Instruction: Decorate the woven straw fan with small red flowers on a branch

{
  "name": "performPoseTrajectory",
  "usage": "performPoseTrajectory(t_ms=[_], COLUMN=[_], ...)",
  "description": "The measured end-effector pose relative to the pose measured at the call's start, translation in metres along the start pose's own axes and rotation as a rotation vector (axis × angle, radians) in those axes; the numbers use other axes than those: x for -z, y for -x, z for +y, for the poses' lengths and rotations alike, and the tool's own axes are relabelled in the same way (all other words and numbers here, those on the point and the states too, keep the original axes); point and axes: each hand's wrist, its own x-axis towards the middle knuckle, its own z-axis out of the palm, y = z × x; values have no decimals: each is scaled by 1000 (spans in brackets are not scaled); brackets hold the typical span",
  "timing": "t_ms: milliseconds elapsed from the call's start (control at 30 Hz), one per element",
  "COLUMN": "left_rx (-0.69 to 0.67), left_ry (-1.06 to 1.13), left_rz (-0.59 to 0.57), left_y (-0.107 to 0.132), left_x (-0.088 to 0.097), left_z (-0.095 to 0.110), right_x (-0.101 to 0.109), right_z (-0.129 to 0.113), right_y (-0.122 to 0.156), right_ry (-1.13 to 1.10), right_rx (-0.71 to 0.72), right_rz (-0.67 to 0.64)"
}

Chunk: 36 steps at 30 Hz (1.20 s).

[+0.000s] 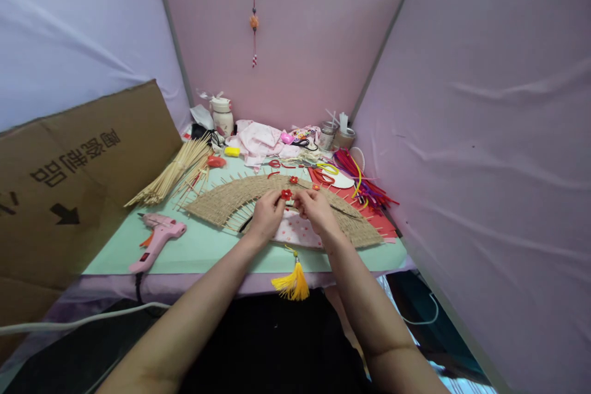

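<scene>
A small red flower [287,194] is pinched in the fingertips of my left hand [266,215], above a wide fan [212,203] of woven straw on thin sticks. My right hand [314,208] is closed close beside the flower; whether its fingertips also grip it or hold something small, I cannot make out. Two more red flowers, an upper one [293,180] and a right one [316,187], lie on the fan by a dark stem. Dotted pink cloth [295,228] covers the fan's lower middle. A yellow tassel [294,282] hangs over the table's front edge.
A pink glue gun [157,239] lies at left, near a bundle of sticks [178,169] and a cardboard sheet [78,191]. Behind the fan are red-handled scissors [322,176], yellow-handled scissors [327,168] and a white bottle [222,116]. Coloured pipe cleaners [364,181] lie right.
</scene>
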Motion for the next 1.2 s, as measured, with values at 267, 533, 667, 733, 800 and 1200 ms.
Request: performPoseTrajectory(t_ms=[267,533,667,733,800,1200], left_rx=[62,-71,-86,-67,-36,23], left_ry=[136,39,44,62,69,6], left_rz=[-53,-101,-115,-142,-204,-592], left_y=[-3,-1,-2,-3,-4,-12], left_x=[-3,-5,-5,-3,0,14], left_z=[-10,-10,-10,-10,-9,6], right_x=[10,8,10,13,17,38], right_z=[-4,0,2,-1,-6,-43], right_y=[-3,-4,-4,-4,-4,-2], right_ry=[246,343,365,350,345,853], right_rx=[252,296,284,313,386,656], right_rz=[52,25,37,-1,-56,-473])
